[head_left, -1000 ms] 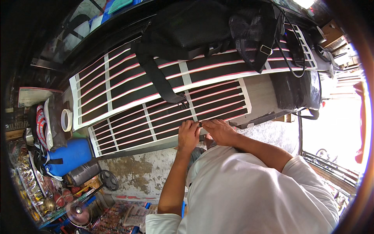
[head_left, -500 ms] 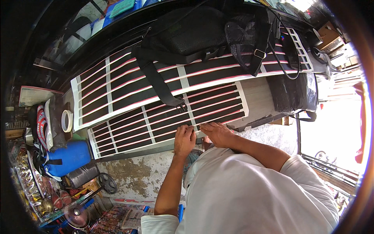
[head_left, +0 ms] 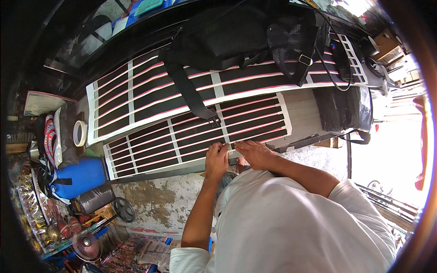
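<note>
My left hand [head_left: 216,160] is at the near edge of a black sheet [head_left: 157,150] with long white and red stripes and a few pale cross strips. Its fingers are bent together on that edge. Just to the right, my right hand [head_left: 253,154] reaches in with its fingertips pointing left, closed on the same edge. A narrow gap separates the two hands. What the fingertips pinch is partly hidden. A larger striped sheet [head_left: 112,117] lies behind, overlapping the first. A black bag [head_left: 218,38] rests on it, and its strap with a buckle [head_left: 190,98] hangs down over both sheets.
At the left stand a roll of white tape [head_left: 80,133] and a blue cylindrical bag [head_left: 80,178]. A black wrapped bundle [head_left: 343,109] sits at the bench's right end. A fan [head_left: 87,246] and goods in packets are at the lower left. A worn wall [head_left: 154,200] drops below the bench.
The view has shifted slightly. Both hands stay at the sheet's near edge, with hardly any visible movement of the fingers.
</note>
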`<state>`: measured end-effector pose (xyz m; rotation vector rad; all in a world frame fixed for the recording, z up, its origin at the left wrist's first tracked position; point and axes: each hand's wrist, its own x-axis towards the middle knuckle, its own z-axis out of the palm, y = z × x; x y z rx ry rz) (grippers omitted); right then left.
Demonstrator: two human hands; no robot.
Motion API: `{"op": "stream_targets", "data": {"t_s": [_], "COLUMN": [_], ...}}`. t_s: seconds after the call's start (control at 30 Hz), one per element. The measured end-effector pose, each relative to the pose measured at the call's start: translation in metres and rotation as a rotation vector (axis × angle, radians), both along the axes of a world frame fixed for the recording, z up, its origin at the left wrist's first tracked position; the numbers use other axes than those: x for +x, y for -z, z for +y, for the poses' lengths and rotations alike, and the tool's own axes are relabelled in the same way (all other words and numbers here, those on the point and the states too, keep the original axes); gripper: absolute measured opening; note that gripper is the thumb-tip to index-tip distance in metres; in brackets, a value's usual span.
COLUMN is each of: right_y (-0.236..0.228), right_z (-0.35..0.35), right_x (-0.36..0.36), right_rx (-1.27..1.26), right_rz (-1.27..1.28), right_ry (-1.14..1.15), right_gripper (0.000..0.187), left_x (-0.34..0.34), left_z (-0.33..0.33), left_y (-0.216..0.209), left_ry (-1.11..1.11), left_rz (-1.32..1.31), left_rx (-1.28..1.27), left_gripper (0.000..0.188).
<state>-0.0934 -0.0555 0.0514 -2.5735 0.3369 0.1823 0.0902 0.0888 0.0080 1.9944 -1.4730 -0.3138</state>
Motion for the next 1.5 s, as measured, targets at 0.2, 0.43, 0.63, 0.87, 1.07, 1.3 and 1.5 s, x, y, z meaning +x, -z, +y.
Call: {"op": "stream_targets", "data": {"t_s": [0.2, 0.43, 0.63, 0.87, 1.07, 1.3, 1.5], "right_y": [0.012, 0.029, 0.053, 0.052, 0.048, 0.035, 0.040], "right_z": [-0.021, -0.059, -0.092, -0.091, -0.094, -0.086, -0.085], "right_x": [-0.036, -0.091, -0.101, -0.079, -0.076, -0.063, -0.062], "right_rx": [0.067, -0.064, -0.157, -0.257, -0.071, -0.129, -0.125], "right_rz": [-0.235, -0.363, -0.269, -0.104, -0.017, -0.007, -0.023], "right_ry": [0.154, 0.973, 1.100, 1.125, 1.160, 1.196, 1.206], "right_gripper": [0.039, 0.032, 0.045, 0.051, 0.050, 0.052, 0.045], "left_x": [0.029, 0.069, 0.066, 0.057, 0.034, 0.010, -0.004], "left_z": [0.048, 0.114, 0.099, 0.088, 0.067, 0.044, 0.027], "left_y": [-0.009, 0.008, 0.005, 0.013, 0.007, 0.002, 0.003], "left_ry": [-0.342, -0.500, -0.378, -0.355, -0.253, -0.192, -0.070], "left_rz": [-0.167, -0.174, -0.194, -0.204, -0.182, -0.176, -0.207], "left_rx": [-0.051, 0.048, 0.270, 0.286, 0.274, 0.305, 0.277], "left_gripper": [0.033, 0.043, 0.055, 0.059, 0.059, 0.059, 0.058]}}
